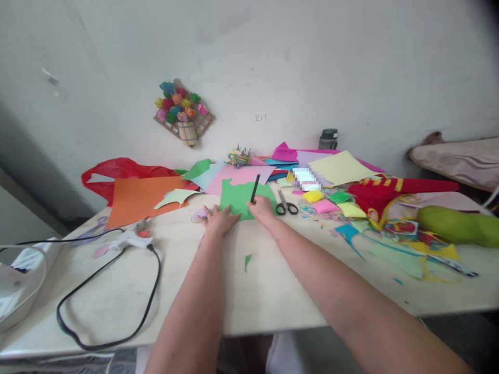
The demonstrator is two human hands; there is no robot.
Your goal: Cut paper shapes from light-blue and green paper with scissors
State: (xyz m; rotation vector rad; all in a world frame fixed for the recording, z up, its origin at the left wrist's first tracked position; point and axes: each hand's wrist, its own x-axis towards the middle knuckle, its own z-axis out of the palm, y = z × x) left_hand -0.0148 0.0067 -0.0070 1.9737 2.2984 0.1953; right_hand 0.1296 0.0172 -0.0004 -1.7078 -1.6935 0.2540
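Note:
A green sheet of paper (237, 195) with a ragged top edge lies flat on the pale table. My left hand (219, 220) rests on its lower left corner, fingers spread. At the lower right part of the sheet, my right hand (262, 209) is closed round a black pen (255, 188), which stands nearly upright. The pen's tip is hidden by the hand. Just right of the sheet lie scissors with black handles (286, 208). A small green paper scrap (248, 262) sits on the table between my forearms.
Left are a white glue gun (130, 239) with a looping black cord, and orange paper (136, 200). Coloured sheets (237, 176) spread along the wall. To the right lie a blurred bright phone-like object (306, 179), small coloured packets (325, 206), paper scraps and a red cloth (390, 195).

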